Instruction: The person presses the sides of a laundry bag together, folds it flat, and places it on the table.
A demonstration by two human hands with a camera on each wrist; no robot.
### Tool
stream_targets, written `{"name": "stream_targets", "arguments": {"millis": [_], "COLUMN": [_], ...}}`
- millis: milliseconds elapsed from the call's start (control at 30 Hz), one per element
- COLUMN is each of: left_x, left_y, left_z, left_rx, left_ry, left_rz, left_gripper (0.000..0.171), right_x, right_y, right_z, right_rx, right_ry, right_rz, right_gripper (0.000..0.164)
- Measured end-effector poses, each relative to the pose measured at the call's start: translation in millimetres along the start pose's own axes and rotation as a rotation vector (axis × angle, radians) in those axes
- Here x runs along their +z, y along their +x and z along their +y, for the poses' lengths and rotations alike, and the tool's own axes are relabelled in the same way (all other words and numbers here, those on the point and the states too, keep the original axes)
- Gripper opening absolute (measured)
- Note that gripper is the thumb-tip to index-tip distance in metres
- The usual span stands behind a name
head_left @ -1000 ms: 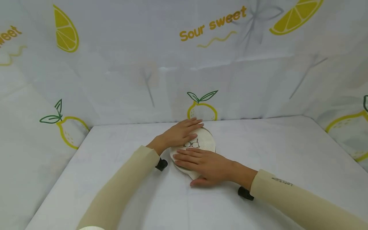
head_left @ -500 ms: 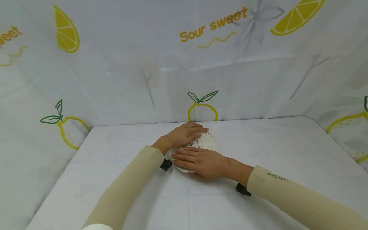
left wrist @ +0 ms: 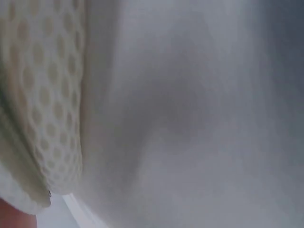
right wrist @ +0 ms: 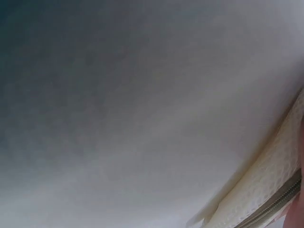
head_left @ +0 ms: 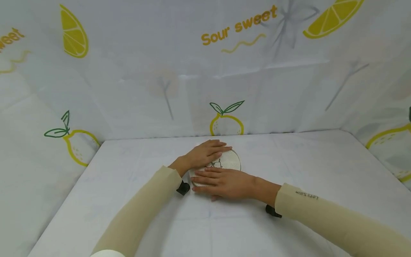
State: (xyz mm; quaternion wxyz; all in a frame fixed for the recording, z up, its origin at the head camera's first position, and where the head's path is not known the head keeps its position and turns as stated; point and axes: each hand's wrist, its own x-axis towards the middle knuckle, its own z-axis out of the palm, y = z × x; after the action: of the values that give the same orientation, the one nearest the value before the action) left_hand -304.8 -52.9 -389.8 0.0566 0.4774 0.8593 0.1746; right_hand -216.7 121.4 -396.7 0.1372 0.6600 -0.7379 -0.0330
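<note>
A round white mesh laundry bag (head_left: 232, 161) with a dark glasses-like drawing lies on the white tabletop in the head view. My left hand (head_left: 203, 156) rests on its far left part, palm down with fingers extended. Across its near side lies my right hand (head_left: 227, 184), also palm down, fingers pointing left. Between them the two hands cover much of the bag. At the left edge of the left wrist view, the bag's holed mesh side (left wrist: 52, 104) and an olive-grey zipper (left wrist: 21, 137) show close up. The zipper (right wrist: 278, 204) also appears at lower right in the right wrist view.
The white tabletop (head_left: 135, 153) meets a lemon-print cloth backdrop (head_left: 138, 71) just behind the hands. Black wrist cameras sit under the left (head_left: 183, 188) and right (head_left: 273, 211) wrists. Beige sleeves cover both forearms.
My left hand has come slightly nearer, toward the right hand. My right thumb has drawn in beneath the hand. Less of the bag shows at its near edge, where a flap stuck out before.
</note>
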Motion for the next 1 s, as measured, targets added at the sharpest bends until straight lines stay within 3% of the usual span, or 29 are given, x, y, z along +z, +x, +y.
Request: {"name": "stream_targets", "arguments": {"millis": [433,1000], "left_x": [-2.9,2.1], "left_y": [1.4,1.7], "left_z": [1.3,-5.6], "left_rx": [-0.043,-0.063], "left_ry": [0.096,0.150], "left_rz": [-0.091,-0.174], "left_gripper": [0.048,0.049], "right_x": [1.7,9.8], "right_y": [-3.0,-1.3], "right_z": [4.1,4.1], "right_rx": [-0.035,-0.038], "right_ry": [0.034,0.100], "right_rz": [-0.067,-0.097], "right_gripper": [0.070,0.068]}}
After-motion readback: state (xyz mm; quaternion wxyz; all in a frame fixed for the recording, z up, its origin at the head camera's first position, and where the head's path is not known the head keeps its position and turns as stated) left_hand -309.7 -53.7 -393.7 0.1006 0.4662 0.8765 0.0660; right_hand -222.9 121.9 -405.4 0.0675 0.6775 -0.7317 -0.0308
